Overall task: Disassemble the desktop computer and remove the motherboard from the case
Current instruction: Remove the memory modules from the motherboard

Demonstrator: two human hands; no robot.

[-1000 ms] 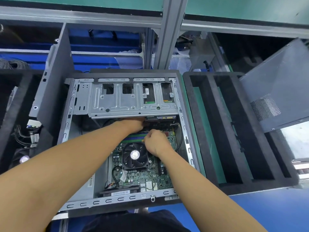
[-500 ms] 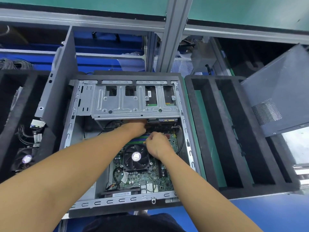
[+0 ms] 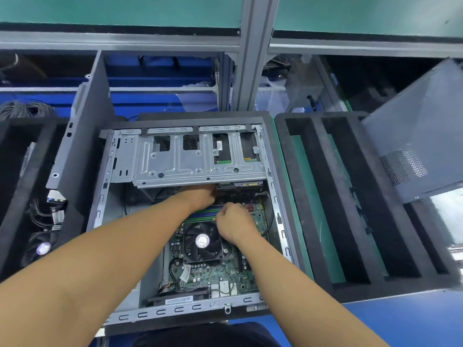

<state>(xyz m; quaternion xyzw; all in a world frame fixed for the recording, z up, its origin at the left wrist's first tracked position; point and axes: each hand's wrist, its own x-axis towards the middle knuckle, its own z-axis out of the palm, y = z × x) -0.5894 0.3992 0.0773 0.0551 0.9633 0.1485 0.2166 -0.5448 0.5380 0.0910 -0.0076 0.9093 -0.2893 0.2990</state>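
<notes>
The motherboard (image 3: 215, 274) is seated in the case (image 3: 175, 312), spread around the cooler fan (image 3: 203, 240), its long axis running from the fan toward the drive cage (image 3: 200, 159). Just beyond the fan the right hand (image 3: 234, 221) is held curled, the nearer one; whether anything is pinched cannot be told. Farther beyond, the fingers of the left hand (image 3: 200, 194) are hidden under the cage.

Poss. slight shift; R hand (image 3: 235, 225)
</notes>
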